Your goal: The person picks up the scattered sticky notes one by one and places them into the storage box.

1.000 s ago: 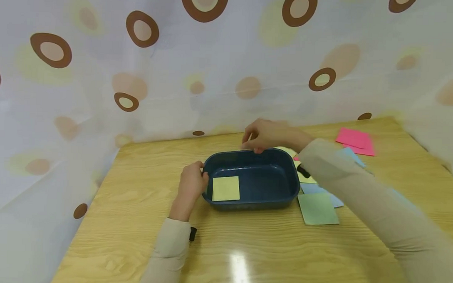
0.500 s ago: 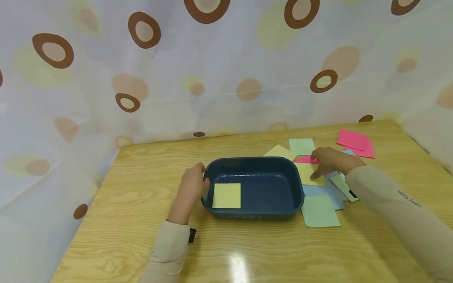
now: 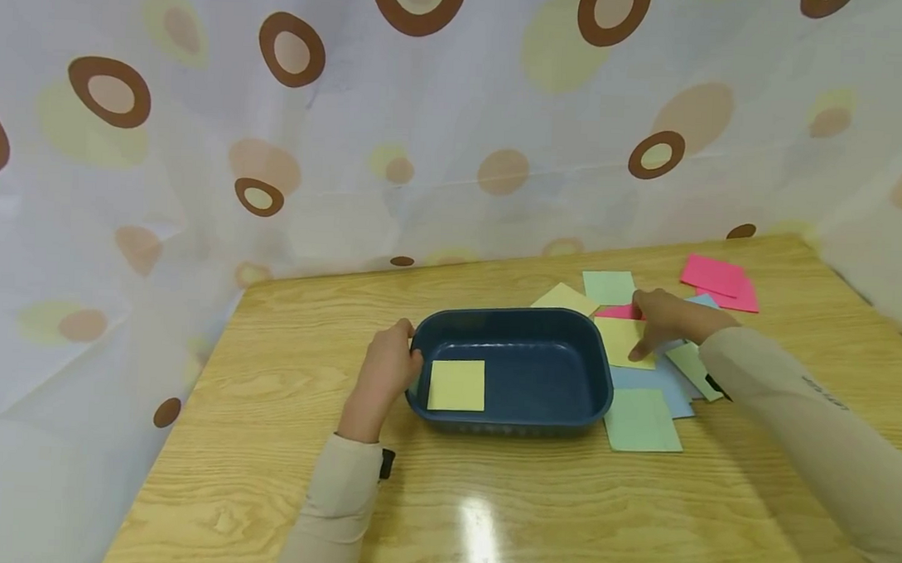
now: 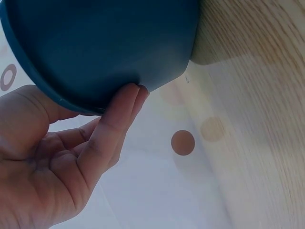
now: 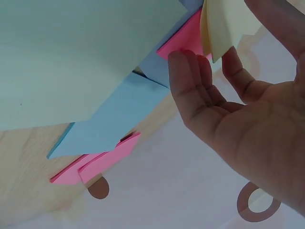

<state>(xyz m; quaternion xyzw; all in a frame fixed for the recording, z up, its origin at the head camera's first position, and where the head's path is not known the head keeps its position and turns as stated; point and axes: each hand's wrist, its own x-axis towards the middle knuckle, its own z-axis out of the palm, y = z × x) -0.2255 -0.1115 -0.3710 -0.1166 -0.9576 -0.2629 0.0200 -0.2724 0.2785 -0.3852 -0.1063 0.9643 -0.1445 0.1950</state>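
My left hand [image 3: 381, 370] grips the left end of a dark blue plastic tub [image 3: 520, 429], thumb over the rim and fingers against the outer wall. Inside the tub, at its left, lies a yellow sticky note [image 3: 456, 385]. Right of the tub, my right hand [image 3: 666, 318] has thumb and fingers around the edges of another yellow sticky note [image 3: 616, 341], which lies on the pile. In the right wrist view, fingertips [image 5: 231, 55] meet the lower edge of this yellow pad. A pink note [image 3: 616, 311] shows just behind it.
Pale green notes [image 3: 643, 421], blue notes [image 3: 652, 384] and a second pale green note [image 3: 609, 287] lie around the pile. Another yellow note [image 3: 566, 298] is behind the tub. Two pink notes [image 3: 720, 278] lie far right on the wooden table [image 3: 280, 474]. A patterned curtain [image 3: 441, 149] stands behind.
My right hand has moved from above the tub's far rim rightward to the yellow note on the pile, and has stayed there. The left hand keeps its hold on the tub.
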